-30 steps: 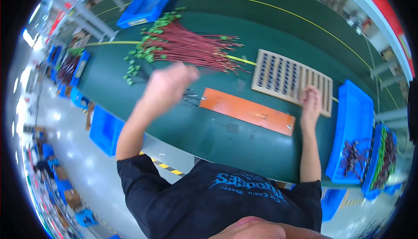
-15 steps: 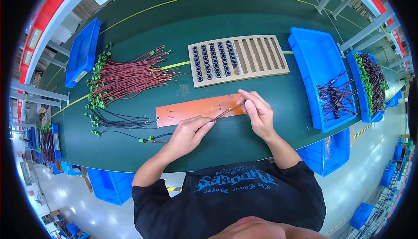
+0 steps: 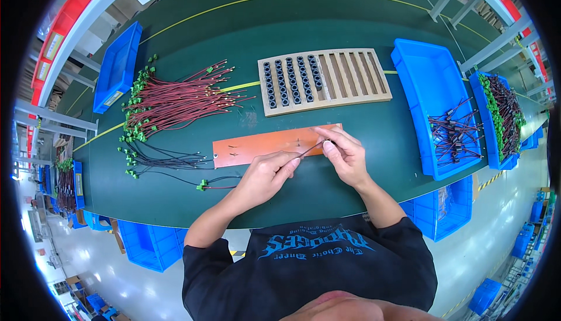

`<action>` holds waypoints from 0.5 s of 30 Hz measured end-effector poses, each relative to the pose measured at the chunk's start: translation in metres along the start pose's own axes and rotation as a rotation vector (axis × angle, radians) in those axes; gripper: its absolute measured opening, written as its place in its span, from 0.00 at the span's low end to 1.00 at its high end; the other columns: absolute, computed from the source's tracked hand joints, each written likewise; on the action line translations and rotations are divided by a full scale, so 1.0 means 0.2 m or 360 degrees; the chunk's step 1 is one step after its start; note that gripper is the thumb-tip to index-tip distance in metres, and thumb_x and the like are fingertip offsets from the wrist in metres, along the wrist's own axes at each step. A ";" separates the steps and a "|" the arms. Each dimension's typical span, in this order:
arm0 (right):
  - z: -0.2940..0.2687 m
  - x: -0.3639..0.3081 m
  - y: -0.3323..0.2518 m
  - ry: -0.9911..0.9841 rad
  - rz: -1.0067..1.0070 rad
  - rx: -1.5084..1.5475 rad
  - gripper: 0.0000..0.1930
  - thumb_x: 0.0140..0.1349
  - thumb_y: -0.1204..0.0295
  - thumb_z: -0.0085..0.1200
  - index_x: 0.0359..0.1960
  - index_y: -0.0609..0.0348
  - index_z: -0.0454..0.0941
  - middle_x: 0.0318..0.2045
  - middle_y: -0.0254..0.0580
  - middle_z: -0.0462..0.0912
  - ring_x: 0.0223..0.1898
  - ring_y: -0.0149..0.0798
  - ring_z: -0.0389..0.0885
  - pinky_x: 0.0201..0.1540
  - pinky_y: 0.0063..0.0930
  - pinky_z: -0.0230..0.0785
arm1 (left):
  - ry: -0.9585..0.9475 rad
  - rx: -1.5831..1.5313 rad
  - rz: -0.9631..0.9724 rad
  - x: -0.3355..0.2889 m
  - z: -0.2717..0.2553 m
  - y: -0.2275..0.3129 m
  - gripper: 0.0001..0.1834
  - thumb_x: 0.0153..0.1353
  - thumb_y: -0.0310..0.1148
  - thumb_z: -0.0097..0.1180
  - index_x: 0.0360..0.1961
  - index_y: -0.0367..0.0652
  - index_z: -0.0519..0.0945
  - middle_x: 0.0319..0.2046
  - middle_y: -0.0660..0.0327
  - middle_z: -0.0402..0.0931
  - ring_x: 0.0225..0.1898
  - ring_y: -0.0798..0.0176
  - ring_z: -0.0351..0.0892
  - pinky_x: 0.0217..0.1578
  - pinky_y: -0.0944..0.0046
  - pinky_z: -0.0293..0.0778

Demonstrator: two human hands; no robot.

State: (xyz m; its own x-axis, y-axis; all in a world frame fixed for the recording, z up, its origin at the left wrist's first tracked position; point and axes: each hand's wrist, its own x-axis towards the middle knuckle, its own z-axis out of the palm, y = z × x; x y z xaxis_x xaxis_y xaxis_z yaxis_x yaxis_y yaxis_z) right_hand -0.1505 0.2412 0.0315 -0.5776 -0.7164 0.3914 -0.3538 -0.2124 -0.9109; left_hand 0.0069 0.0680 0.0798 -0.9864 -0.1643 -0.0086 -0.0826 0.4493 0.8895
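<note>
My left hand (image 3: 270, 172) is closed on thin dark wires (image 3: 310, 150) held above the orange board (image 3: 257, 146). A green connector (image 3: 203, 185) on leads lies just left of this hand; the leads run under the hand. My right hand (image 3: 346, 156) pinches at the far end of the wires, over the board's right end. A small dark thing shows between its thumb and forefinger, too small to name. Behind the board, a wooden rack (image 3: 357, 100) holds several columns of black ring-ended cylinders (image 3: 290, 81) in its left half.
Red wires (image 3: 181, 99) with green connectors lie in a pile at the left, with black wires (image 3: 166, 160) nearer me. A blue tray (image 3: 423, 58) on the right holds dark wire assemblies (image 3: 454, 134); another blue bin (image 3: 488, 110) stands beyond it. A blue tray (image 3: 117, 66) sits far left.
My left hand has moved slightly right, closer to my right hand. The wire tips that showed between the hands now reach my right fingers. The whole view has shifted a little.
</note>
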 end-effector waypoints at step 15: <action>-0.02 0.01 0.04 0.0195 0.0428 0.0875 0.20 0.80 0.64 0.44 0.65 0.65 0.69 0.50 0.51 0.85 0.52 0.38 0.83 0.53 0.30 0.75 | 0.0024 -0.0070 -0.0035 0.03 0.03 -0.03 0.13 0.74 0.31 0.54 0.50 0.32 0.82 0.28 0.55 0.80 0.25 0.62 0.79 0.30 0.61 0.75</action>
State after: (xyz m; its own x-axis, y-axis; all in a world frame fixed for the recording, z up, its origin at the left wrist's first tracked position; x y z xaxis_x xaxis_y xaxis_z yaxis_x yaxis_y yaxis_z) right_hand -0.1572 0.2408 0.0258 -0.6856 -0.7177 0.1214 0.2276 -0.3697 -0.9008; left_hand 0.0005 0.0707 0.0718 -0.9821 -0.1873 -0.0217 -0.0975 0.4063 0.9085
